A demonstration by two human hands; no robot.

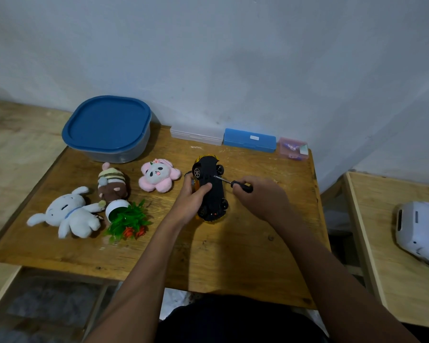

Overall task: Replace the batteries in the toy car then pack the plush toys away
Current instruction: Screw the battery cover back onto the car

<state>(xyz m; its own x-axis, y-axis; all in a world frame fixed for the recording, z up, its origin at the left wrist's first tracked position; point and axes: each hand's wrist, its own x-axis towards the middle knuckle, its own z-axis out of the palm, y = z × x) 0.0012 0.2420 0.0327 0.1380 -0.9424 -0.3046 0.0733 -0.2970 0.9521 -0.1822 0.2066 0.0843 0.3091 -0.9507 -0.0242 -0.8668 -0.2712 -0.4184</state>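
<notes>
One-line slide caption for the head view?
Left hand holds upturned toy car; right hand sets screwdriver to its underside.

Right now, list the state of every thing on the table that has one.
toy car, upside down, gripped by left hand.
screwdriver, held in right hand, tip at the car's underside.
container, lid on.
clear case, closed.
blue case, closed.
plant pot, tipped on its side.
white plush, lying loose.
striped plush, lying loose.
pink plush, lying loose.

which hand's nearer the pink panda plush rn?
Left. The left hand grips the toy car just right of the pink panda plush; the right hand, holding the screwdriver, is beyond the car.
</notes>
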